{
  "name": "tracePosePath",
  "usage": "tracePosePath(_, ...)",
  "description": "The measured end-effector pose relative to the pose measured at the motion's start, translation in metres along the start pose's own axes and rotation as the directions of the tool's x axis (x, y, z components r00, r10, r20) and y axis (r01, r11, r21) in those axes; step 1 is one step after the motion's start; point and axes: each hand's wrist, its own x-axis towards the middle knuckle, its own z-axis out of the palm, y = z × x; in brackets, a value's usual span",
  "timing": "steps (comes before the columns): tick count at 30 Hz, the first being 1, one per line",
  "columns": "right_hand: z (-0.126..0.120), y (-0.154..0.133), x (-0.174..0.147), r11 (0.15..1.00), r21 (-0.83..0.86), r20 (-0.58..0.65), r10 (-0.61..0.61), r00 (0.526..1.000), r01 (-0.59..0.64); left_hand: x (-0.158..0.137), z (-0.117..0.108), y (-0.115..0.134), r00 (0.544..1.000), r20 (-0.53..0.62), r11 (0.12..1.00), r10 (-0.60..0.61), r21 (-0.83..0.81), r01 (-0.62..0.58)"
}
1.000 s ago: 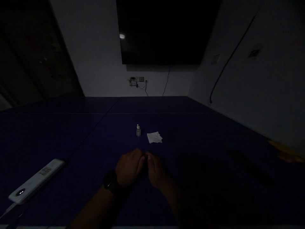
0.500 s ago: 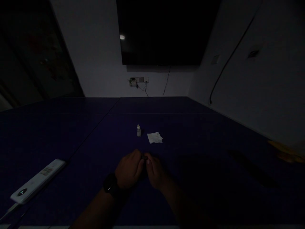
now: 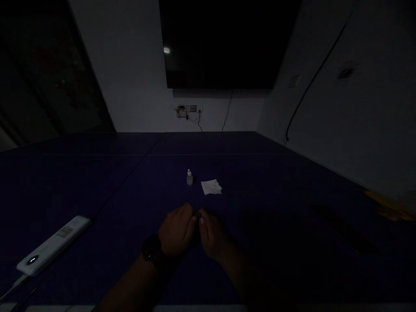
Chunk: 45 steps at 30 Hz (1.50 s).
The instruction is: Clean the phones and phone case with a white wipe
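Observation:
Both hands are together over the dark blue table (image 3: 136,195), near its front half. My left hand (image 3: 177,227), with a black watch (image 3: 152,249) on its wrist, is closed. Facing it, my right hand (image 3: 212,234) is closed too. A small dark object (image 3: 196,215) is pinched between the thumbs and fingers of both; its kind is too dark to make out. Just beyond the hands a small dropper bottle (image 3: 190,178) with a white cap stands upright. To its right lies a white folded paper or tissue (image 3: 211,187).
A white power strip or similar long device (image 3: 53,247) with a cable lies at the left. A long dark object (image 3: 344,229) and a yellow item (image 3: 386,206) lie at the right. A large black screen (image 3: 227,43) hangs on the wall above sockets (image 3: 190,109).
Hardly anything differs. Both hands keep their place and grip on the small dark object; the view has shifted very slightly.

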Motion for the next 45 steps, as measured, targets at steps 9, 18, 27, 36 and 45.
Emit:
tracePosePath(9, 0.004, 0.004, -0.006, 0.994, 0.073, 0.026, 0.083, 0.996, -0.085, -0.002, -0.009, 0.000, 0.999, 0.034, 0.989, -0.032, -0.140, 0.037)
tracePosePath(18, -0.024, -0.006, -0.001, 0.926, 0.345, 0.138, 0.108, 0.985, -0.150, 0.001, -0.016, 0.008, 0.986, 0.101, 0.891, -0.134, -0.423, 0.165)
tracePosePath(27, -0.028, -0.002, 0.000, 0.880, 0.432, 0.188, 0.125, 0.974, -0.196, -0.001, -0.012, 0.007, 0.979, 0.126, 0.849, -0.162, -0.488, 0.203)
tracePosePath(36, -0.026, 0.010, 0.007, 0.838, 0.500, 0.255, 0.097, 0.962, -0.217, -0.003, -0.013, 0.003, 0.969, 0.176, 0.787, -0.175, -0.566, 0.245)
tracePosePath(45, -0.016, 0.000, 0.000, 0.869, 0.455, 0.110, 0.162, 0.981, -0.195, -0.003, -0.012, 0.004, 0.962, 0.201, 0.794, -0.183, -0.547, 0.265)
